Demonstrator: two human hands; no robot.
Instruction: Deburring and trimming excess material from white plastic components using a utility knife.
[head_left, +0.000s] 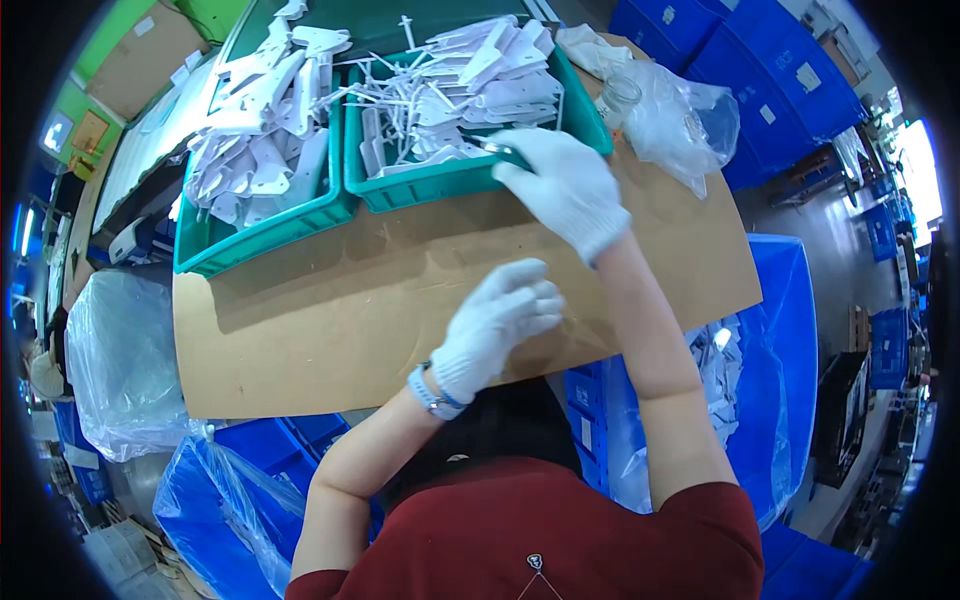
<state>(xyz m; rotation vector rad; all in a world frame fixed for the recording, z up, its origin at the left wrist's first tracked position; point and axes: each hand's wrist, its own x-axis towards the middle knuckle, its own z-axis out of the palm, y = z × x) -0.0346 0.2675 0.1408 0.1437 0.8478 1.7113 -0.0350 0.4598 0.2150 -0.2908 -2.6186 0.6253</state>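
Observation:
My right hand (568, 185), in a white knit glove, is closed around a small dark green tool with a metal tip (505, 153); its exact kind is mostly hidden by the fingers. It hovers at the front right of a green bin (420, 190) heaped with white plastic parts (490, 75) and thin white sprue-like sticks (395, 105). My left hand (497, 325), also gloved, hangs above the cardboard sheet (330, 330) near its front edge. Its fingers are loosely bent and slightly apart, and nothing shows in them.
Left of that bin stands another green bin (265, 240) piled with flat white parts (265, 110). Clear plastic bags (670, 120) and a jar (620, 95) lie at the back right. Blue bins (780, 350) lined with plastic flank me below the table, one holding white pieces (718, 370).

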